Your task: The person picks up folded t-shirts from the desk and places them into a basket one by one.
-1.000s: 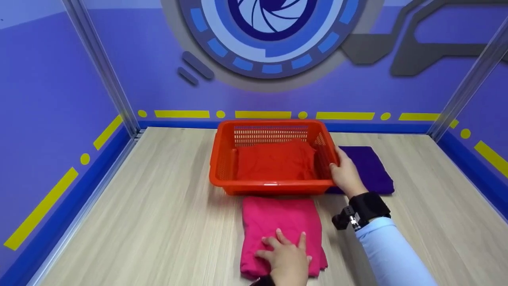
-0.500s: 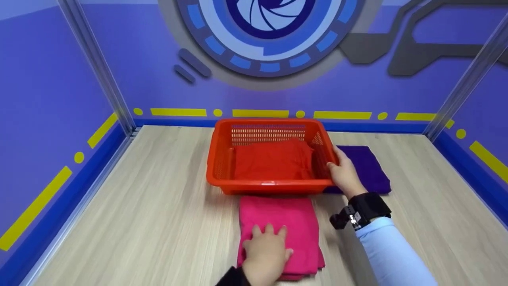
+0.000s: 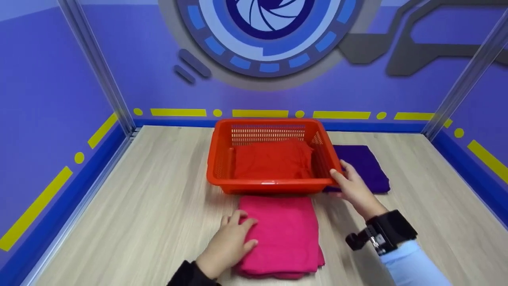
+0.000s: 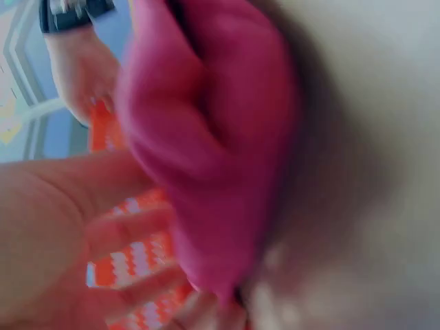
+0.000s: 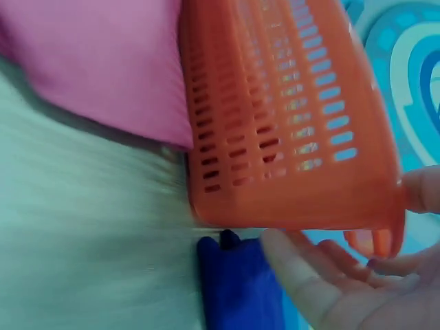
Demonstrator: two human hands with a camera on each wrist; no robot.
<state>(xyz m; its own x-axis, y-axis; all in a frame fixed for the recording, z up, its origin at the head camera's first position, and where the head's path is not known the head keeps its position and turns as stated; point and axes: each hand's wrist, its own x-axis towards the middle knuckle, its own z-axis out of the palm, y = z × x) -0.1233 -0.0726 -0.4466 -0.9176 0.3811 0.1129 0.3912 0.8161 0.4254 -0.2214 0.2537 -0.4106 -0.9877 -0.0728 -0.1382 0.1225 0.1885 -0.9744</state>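
Note:
A folded pink cloth (image 3: 281, 234) lies on the table in front of an orange-red plastic basket (image 3: 270, 186). At the cloth's left edge is my left hand (image 3: 228, 244), fingers spread and fingertips touching the fabric. The left wrist view shows those fingers (image 4: 130, 230) alongside the blurred pink cloth (image 4: 213, 144). My right hand (image 3: 357, 192) holds the basket's right front corner, thumb on the rim. In the right wrist view its fingers (image 5: 295, 275) lie against the basket (image 5: 289, 192) from below. A folded red cloth (image 3: 274, 159) sits inside the basket.
A folded dark purple cloth (image 3: 365, 167) lies right of the basket, partly hidden by it and my right hand. Blue-purple panels (image 3: 258, 97) enclose the pale wooden table (image 3: 158, 190) at the back and both sides.
My left hand has moved from the top of the pink cloth to its left edge. My right hand has shifted toward the basket's front corner. The basket has hardly moved.

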